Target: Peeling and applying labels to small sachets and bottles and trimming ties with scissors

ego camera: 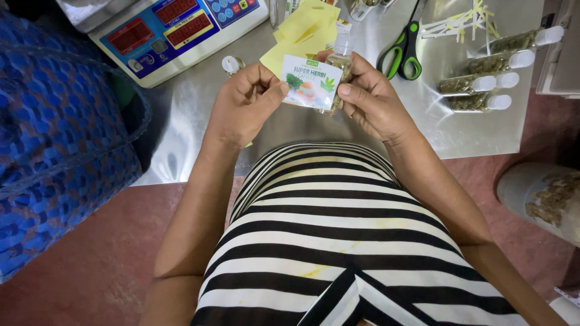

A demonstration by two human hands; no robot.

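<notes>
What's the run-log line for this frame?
left hand: holds label | right hand: holds bottle | label against bottle | scissors, filled bottles on table

Both hands raised, close together over the lap.
Left hand (244, 102) fingers curled, thumb pinching; right hand (368, 96) fingers closed in a grip; forearms angled inward.

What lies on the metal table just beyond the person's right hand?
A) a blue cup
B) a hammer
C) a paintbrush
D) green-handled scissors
D: green-handled scissors lie on the steel table just past the right hand, which holds a small bottle.
</notes>
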